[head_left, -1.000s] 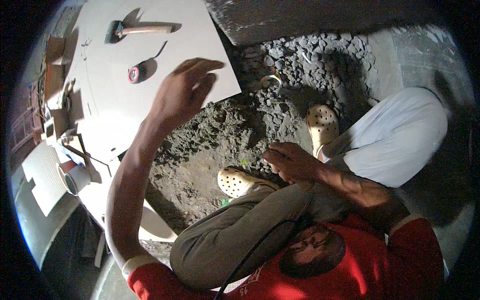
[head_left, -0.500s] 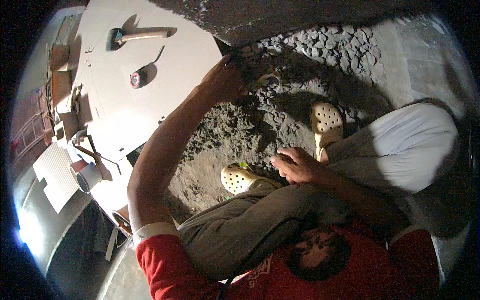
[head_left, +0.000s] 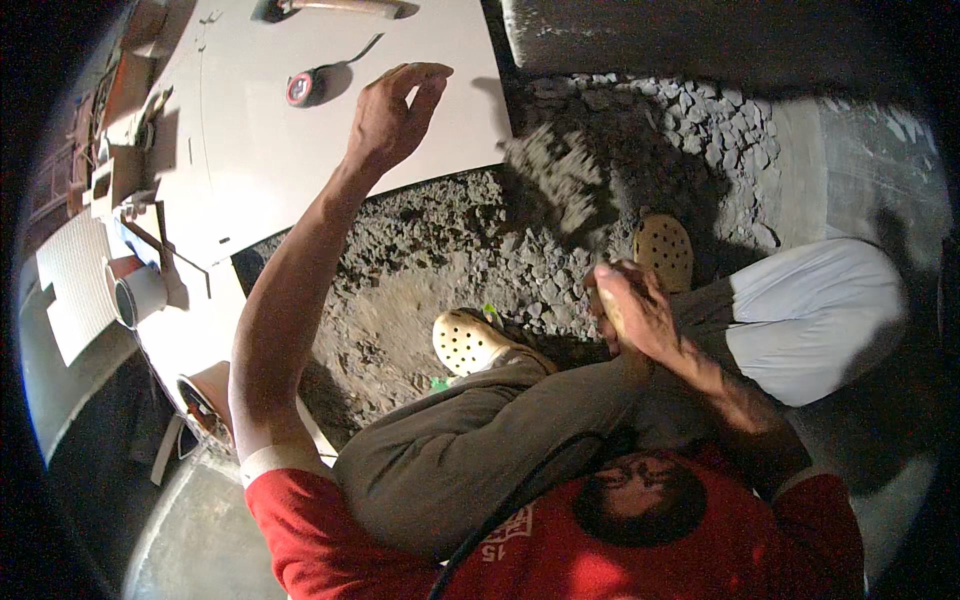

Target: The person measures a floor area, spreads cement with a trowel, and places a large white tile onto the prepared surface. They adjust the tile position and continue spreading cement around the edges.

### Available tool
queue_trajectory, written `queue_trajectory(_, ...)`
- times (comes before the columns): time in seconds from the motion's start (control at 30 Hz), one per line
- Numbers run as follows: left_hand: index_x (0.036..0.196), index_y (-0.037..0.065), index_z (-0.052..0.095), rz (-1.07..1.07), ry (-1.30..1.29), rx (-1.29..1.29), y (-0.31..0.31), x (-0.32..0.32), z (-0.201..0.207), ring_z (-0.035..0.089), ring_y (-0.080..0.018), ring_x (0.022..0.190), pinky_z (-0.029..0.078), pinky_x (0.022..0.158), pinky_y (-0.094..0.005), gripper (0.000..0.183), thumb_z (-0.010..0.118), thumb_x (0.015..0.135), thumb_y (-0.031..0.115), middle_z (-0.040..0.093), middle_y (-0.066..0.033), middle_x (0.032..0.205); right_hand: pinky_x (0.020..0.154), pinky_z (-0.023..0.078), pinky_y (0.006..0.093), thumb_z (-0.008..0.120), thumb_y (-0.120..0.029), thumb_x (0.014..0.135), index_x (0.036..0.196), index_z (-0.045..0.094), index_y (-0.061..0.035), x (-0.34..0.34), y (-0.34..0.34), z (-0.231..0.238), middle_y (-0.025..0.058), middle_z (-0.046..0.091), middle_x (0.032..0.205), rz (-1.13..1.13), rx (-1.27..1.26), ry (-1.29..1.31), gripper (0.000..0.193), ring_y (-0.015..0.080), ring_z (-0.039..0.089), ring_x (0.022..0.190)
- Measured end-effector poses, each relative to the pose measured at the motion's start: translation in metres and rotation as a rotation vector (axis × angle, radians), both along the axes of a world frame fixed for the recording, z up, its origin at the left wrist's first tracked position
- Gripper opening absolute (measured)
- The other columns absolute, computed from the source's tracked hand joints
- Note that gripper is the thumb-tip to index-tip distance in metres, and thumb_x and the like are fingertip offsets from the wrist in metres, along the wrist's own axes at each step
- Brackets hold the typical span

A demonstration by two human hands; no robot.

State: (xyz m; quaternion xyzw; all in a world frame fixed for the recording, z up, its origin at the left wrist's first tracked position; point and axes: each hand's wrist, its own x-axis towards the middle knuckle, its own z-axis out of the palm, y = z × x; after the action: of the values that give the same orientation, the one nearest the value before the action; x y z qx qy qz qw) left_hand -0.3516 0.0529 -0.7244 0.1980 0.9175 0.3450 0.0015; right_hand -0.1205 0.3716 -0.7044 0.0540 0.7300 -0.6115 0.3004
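My left hand (head_left: 392,118) is raised over a large white board (head_left: 255,150), its fingers curved and their tips drawn close to the thumb. Whatever the pinch holds, if anything, is too small to make out. A round red-and-black tape measure (head_left: 300,90) lies just left of that hand, with a dark strap trailing from it. By my knee, my right hand (head_left: 640,315) is closed, the thumb pointing away from me. Something pale shows along its palm side, but I cannot tell what it is.
At the top edge, a wooden-handled hammer (head_left: 350,6) is partly cut off. Rubble and grey stones (head_left: 545,275) cover the ground between my cream perforated clogs (head_left: 462,343). A white pot (head_left: 140,297) and a ribbed white sheet (head_left: 75,285) lie at left. A dark slab (head_left: 690,50) borders the far side.
My left hand has moved from the board's right edge to above its surface. My right hand has lifted and turned, its fingers now curled. The whole view has shifted a little.
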Motion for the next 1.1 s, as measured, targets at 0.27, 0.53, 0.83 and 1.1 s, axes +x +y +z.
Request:
queue_trajectory(0.27, 0.113, 0.005, 0.073, 0.093, -0.035, 0.031, -0.028, 0.043, -0.006, 0.071, -0.0323, 0.1, 0.055, 0.089, -0.0417, 0.026, 0.058, 0.101, 0.022, 0.073, -0.0173, 0.109, 0.063, 0.046, 0.0373, 0.061, -0.04, 0.1, 0.13, 0.046, 0.0029, -0.031, -0.08, -0.032, 0.0153, 0.056, 0.104, -0.376, 0.434, -0.047, 0.055, 0.0247, 0.057, 0.076)
queue_trajectory(0.53, 0.112, 0.004, 0.072, 0.071, -0.022, 0.048, -0.042, 0.065, 0.002, 0.071, -0.0332, 0.098, 0.055, 0.088, -0.0426, 0.026, 0.058, 0.101, 0.023, 0.074, -0.0171, 0.105, 0.079, 0.048, 0.0379, 0.062, -0.043, 0.098, 0.148, 0.033, 0.0041, -0.012, -0.083, -0.061, 0.0177, 0.053, 0.115, -0.322, 0.353, 0.035, 0.075, 0.0252, 0.054, 0.095)
queue_trajectory(0.83, 0.115, 0.005, 0.071, 0.208, -0.311, 0.133, -0.038, 0.091, 0.006, 0.07, -0.0335, 0.096, 0.055, 0.087, -0.0437, 0.024, 0.06, 0.098, 0.018, 0.072, -0.0182, 0.108, 0.053, 0.05, 0.0296, 0.056, -0.044, 0.095, 0.114, 0.063, -0.0069, -0.032, -0.057, -0.023, 0.0022, 0.057, 0.084, -0.46, -0.072, -0.381, 0.042, 0.0121, 0.056, 0.061)
queue_trajectory(1.1, 0.149, 0.012, 0.044, 0.008, -0.096, -0.394, -0.024, 0.109, -0.02, 0.033, -0.0398, 0.145, 0.031, 0.119, -0.0529, 0.07, 0.073, 0.089, 0.033, 0.035, -0.0204, 0.157, 0.047, 0.047, 0.0278, 0.057, -0.058, 0.097, 0.105, 0.057, -0.01, -0.061, -0.055, 0.003, 0.0, 0.054, 0.078, -0.396, -0.216, -0.591, 0.049, 0.0096, 0.053, 0.055)
